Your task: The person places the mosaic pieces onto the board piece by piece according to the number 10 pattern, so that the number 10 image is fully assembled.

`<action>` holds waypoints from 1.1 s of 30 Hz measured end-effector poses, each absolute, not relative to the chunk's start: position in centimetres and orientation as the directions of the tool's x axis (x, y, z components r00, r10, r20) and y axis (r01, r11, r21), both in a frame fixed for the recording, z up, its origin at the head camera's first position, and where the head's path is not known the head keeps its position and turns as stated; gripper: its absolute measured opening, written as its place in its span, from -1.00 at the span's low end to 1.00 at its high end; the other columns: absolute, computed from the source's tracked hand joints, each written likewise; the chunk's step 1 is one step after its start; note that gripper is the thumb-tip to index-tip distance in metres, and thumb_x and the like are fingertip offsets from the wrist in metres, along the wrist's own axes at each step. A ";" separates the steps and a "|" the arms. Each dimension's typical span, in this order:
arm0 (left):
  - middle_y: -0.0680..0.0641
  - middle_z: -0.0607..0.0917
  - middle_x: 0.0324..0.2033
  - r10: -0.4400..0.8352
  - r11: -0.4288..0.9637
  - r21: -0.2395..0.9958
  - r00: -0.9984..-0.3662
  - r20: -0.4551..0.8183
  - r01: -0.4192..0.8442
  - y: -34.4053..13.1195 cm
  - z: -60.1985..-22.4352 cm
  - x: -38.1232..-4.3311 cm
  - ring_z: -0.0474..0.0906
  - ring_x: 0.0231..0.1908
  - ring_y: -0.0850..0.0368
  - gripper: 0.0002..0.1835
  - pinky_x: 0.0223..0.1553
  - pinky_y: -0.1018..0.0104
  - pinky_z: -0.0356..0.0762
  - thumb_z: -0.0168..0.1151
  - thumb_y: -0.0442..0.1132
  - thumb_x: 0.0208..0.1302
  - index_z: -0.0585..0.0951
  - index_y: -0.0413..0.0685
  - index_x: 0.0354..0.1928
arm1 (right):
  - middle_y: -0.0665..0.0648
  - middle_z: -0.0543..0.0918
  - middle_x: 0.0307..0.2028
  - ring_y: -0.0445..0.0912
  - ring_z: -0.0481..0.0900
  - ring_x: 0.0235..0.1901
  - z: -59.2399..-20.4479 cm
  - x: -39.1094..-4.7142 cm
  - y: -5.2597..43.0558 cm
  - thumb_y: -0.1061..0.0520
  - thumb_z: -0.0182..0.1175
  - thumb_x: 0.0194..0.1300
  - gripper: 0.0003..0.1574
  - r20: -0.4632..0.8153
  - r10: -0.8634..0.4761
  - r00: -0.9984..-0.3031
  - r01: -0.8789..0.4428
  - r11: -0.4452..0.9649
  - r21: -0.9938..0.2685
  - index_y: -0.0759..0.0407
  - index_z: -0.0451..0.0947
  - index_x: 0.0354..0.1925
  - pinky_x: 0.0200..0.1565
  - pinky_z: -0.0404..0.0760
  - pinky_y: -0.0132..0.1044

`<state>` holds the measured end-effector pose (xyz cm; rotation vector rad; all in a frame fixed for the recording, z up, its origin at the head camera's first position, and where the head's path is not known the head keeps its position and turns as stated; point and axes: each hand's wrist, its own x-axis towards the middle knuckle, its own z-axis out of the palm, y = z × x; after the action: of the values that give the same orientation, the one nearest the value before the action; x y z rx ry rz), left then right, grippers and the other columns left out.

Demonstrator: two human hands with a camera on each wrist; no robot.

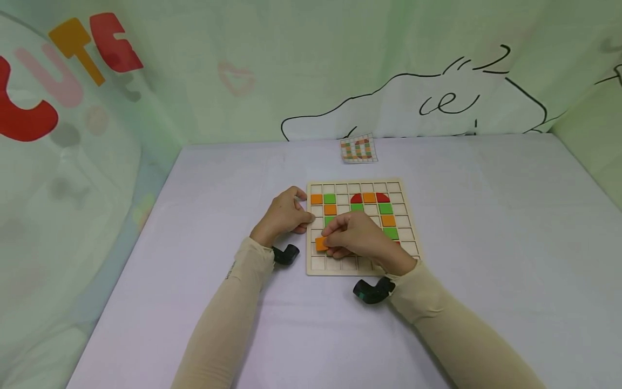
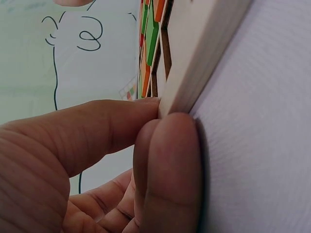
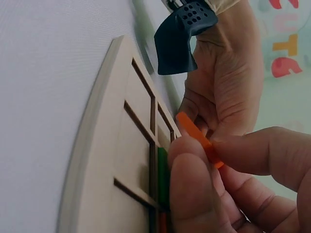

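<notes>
A wooden grid board [image 1: 318,263] lies flat, several of its cells filled with orange, green and red tiles. At its left edge, my left hand [image 1: 284,215] pinches the rim between thumb and fingers; the left wrist view shows the thumb on top of the wooden edge [image 2: 194,63] and fingertips against its side. Over the lower left cells, my right hand [image 1: 362,237] pinches an orange square tile [image 1: 321,244] between thumb and fingers. The right wrist view shows this orange tile [image 3: 197,133] tilted, above the board, near a green tile [image 3: 162,170]. My right hand covers several lower cells.
A small printed pattern card [image 1: 358,149] lies behind the board, near the table's back edge. White cloth covers the table [image 1: 486,216]. A patterned curtain [image 1: 218,54] hangs behind and at the sides. Black camera mounts [image 1: 374,290] sit at both wrists.
</notes>
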<state>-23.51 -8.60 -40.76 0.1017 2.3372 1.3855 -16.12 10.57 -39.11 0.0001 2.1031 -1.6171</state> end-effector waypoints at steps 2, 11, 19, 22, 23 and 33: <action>-0.14 0.57 -0.28 0.273 0.499 0.854 -0.909 -0.316 -0.147 -8.7 -40.8 -23.5 0.65 -0.49 0.13 -0.45 -0.41 0.33 0.77 0.47 -0.40 0.26 0.44 -0.19 0.22 | 0.21 0.76 -0.33 -0.07 0.75 -0.44 -39.1 -16.1 10.3 0.33 0.32 0.32 -0.83 -0.376 -0.282 -0.882 0.287 0.312 -0.906 0.39 0.65 -0.12 -0.30 0.81 -0.28; -0.14 0.55 -0.28 0.274 0.502 0.853 -0.909 -0.315 -0.144 -8.6 -40.8 -23.5 0.65 -0.50 0.14 -0.45 -0.42 0.34 0.77 0.47 -0.40 0.26 0.43 -0.18 0.22 | 0.20 0.75 -0.41 -0.08 0.71 -0.50 -38.8 -16.1 9.7 0.33 0.31 0.30 -0.89 -0.374 -0.250 -0.893 0.264 0.381 -0.886 0.37 0.68 -0.19 -0.33 0.81 -0.27; -0.14 0.56 -0.27 0.272 0.504 0.853 -0.912 -0.308 -0.138 -8.7 -40.8 -23.5 0.65 -0.50 0.14 -0.46 -0.42 0.33 0.77 0.46 -0.40 0.26 0.44 -0.18 0.22 | 0.19 0.73 -0.40 -0.10 0.69 -0.52 -38.9 -16.1 9.2 0.32 0.32 0.31 -0.89 -0.366 -0.234 -0.901 0.256 0.393 -0.883 0.37 0.68 -0.20 -0.34 0.81 -0.28; -0.14 0.56 -0.27 0.274 0.507 0.852 -0.912 -0.304 -0.132 -8.6 -40.8 -23.5 0.65 -0.49 0.14 -0.46 -0.42 0.33 0.77 0.46 -0.40 0.26 0.44 -0.19 0.22 | 0.18 0.73 -0.42 -0.10 0.68 -0.53 -38.9 -16.1 9.1 0.32 0.33 0.31 -0.90 -0.365 -0.232 -0.902 0.251 0.405 -0.879 0.36 0.68 -0.21 -0.34 0.80 -0.29; -0.14 0.56 -0.27 0.274 0.508 0.852 -0.913 -0.303 -0.131 -8.6 -40.9 -23.5 0.65 -0.49 0.15 -0.46 -0.42 0.33 0.77 0.46 -0.40 0.26 0.44 -0.19 0.22 | 0.18 0.73 -0.42 -0.10 0.68 -0.53 -38.9 -16.1 9.1 0.32 0.33 0.30 -0.90 -0.365 -0.232 -0.902 0.249 0.410 -0.877 0.36 0.68 -0.21 -0.34 0.80 -0.29; -0.14 0.57 -0.27 0.280 0.512 0.850 -0.912 -0.301 -0.123 -8.7 -40.9 -23.6 0.66 -0.49 0.14 -0.45 -0.42 0.34 0.77 0.45 -0.41 0.26 0.44 -0.21 0.24 | 0.16 0.71 -0.46 -0.10 0.66 -0.54 -39.0 -16.0 9.0 0.31 0.32 0.30 -0.93 -0.350 -0.238 -0.906 0.219 0.445 -0.868 0.34 0.69 -0.25 -0.38 0.78 -0.32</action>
<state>-23.63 -8.66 -40.88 0.1294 2.3559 1.3705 -16.00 9.02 -39.03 -0.0167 2.2770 -1.4589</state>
